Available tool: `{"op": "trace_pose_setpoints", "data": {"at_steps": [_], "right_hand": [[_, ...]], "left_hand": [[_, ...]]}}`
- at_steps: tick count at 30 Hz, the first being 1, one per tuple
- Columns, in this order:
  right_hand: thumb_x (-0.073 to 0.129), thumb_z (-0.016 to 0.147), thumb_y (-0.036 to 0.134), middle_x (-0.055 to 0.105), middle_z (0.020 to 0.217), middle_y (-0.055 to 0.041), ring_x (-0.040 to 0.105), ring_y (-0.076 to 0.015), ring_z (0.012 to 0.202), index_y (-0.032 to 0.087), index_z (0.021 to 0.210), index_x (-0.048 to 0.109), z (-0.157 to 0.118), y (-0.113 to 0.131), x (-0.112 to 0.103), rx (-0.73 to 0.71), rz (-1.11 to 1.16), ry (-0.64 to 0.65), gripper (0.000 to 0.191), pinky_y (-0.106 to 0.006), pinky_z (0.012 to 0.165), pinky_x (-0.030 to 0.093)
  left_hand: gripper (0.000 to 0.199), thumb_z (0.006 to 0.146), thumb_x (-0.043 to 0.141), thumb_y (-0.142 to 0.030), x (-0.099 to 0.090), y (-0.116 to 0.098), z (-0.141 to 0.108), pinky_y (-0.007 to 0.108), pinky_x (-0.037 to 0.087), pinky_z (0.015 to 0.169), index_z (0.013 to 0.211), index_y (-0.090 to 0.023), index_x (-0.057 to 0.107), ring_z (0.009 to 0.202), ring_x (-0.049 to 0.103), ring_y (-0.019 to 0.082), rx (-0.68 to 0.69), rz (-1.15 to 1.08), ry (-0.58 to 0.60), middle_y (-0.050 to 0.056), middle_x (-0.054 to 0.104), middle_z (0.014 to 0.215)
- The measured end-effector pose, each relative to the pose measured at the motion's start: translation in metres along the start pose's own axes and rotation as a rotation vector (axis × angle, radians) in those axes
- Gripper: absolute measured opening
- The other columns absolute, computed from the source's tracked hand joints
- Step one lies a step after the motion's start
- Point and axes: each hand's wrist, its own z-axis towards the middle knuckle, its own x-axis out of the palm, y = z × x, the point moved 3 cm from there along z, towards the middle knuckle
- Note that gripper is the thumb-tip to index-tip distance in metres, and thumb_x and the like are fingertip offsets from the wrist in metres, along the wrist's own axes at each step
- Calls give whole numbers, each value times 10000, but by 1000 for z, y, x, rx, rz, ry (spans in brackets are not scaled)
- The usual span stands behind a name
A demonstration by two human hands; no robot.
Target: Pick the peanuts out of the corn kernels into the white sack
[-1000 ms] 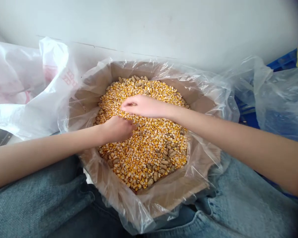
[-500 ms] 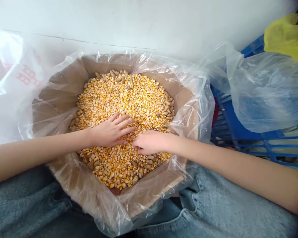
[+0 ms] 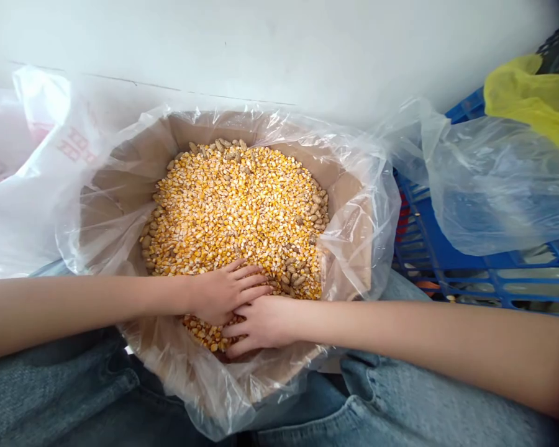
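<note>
A cardboard box [image 3: 354, 264] lined with clear plastic holds yellow corn kernels [image 3: 233, 211]. Peanuts in their shells [image 3: 292, 277] lie along the edges of the corn and near my hands. My left hand [image 3: 228, 290] rests on the kernels in the near part of the box, fingers spread and pointing right. Just below and to the right of it, my right hand [image 3: 261, 323] lies with its fingers apart, pointing left over the corn. The two hands touch or overlap at the fingers. Neither hand visibly holds anything.
Blue plastic crates [image 3: 466, 267] stand at the right, with a clear bag [image 3: 503, 186] and a yellow bag [image 3: 526, 93] on top. A white plastic bag [image 3: 28, 205] is at the left. Behind the box is a white wall [image 3: 261, 56]. Legs in jeans [image 3: 400, 397] flank the box.
Both hands have moved toward the near side of the box. My right hand has opened from a curled shape. More peanuts show above it, and the view has shifted slightly.
</note>
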Motion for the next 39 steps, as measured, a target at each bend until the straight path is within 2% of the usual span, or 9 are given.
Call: {"op": "trace_pose_setpoints", "data": {"at_steps": [6, 11, 15, 18, 23, 25, 28, 32, 39], "right_hand": [[390, 815, 139, 447, 1220, 45, 412, -186, 1002, 289, 960, 546, -2, -32, 13, -24, -57, 72, 261, -327, 739, 344], [450, 776, 176, 454, 1196, -34, 344, -241, 1076, 226, 976, 539, -14, -72, -14, 249, -80, -12, 225, -417, 852, 284], [523, 713, 221, 360, 1266, -87, 291, -285, 1127, 210, 1072, 504, -32, -98, -42, 608, -29, -152, 360, -463, 879, 268], [477, 744, 271, 313, 1287, -72, 270, -269, 1167, 230, 1114, 476, -61, -124, -58, 947, 65, -398, 372, -464, 933, 231], [436, 734, 316, 446, 1129, -118, 396, -234, 1089, 157, 1088, 487, -127, -184, -63, 1583, 281, -794, 391, -382, 927, 290], [437, 714, 293, 517, 1033, -117, 456, -233, 1016, 143, 993, 543, -143, -206, -61, 1722, 339, -895, 334, -365, 890, 326], [383, 727, 277, 595, 896, -84, 536, -206, 858, 150, 849, 594, -144, -227, -54, 1735, 406, -1043, 275, -333, 807, 383], [375, 744, 336, 593, 1012, -63, 526, -192, 931, 176, 955, 585, -120, -235, -41, 1657, 426, -1183, 337, -314, 842, 369], [437, 714, 470, 592, 1047, -31, 525, -181, 959, 216, 975, 602, -92, -259, -37, 1503, 639, -1450, 401, -312, 866, 362]], "left_hand": [[468, 780, 407, -270, -14, 25, 1, 424, 155, 994, 1241, -201, 357, 1199, 270, 240, -82, 83, -60, 87, 403, 1272], [420, 798, 353, -217, -39, 59, -3, 381, 234, 969, 1211, -148, 378, 1159, 302, 217, -298, 61, -262, 106, 418, 1226], [439, 786, 360, -272, -55, 95, -19, 365, 261, 974, 1207, -146, 354, 1132, 334, 199, -594, -59, -510, 98, 392, 1208], [495, 761, 403, -327, -66, 123, -37, 376, 223, 1002, 1220, -159, 323, 1170, 287, 209, -782, -102, -659, 94, 341, 1235], [541, 767, 370, -377, -84, 174, -56, 409, 218, 997, 1238, -120, 301, 1185, 261, 274, -1062, -187, -703, 143, 299, 1250], [538, 773, 350, -398, -88, 193, -54, 431, 227, 984, 1230, -115, 322, 1163, 282, 303, -1107, -172, -699, 151, 325, 1224], [505, 780, 332, -403, -88, 212, -44, 453, 254, 957, 1187, -108, 378, 1114, 322, 316, -1115, -74, -786, 157, 372, 1173], [452, 779, 359, -371, -78, 217, -30, 379, 277, 963, 1137, -106, 436, 1095, 352, 258, -1023, 9, -980, 138, 424, 1146], [465, 791, 352, -400, -82, 221, -2, 300, 309, 946, 1154, -130, 455, 1073, 439, 188, -834, -293, -1063, 93, 497, 1169]]}}
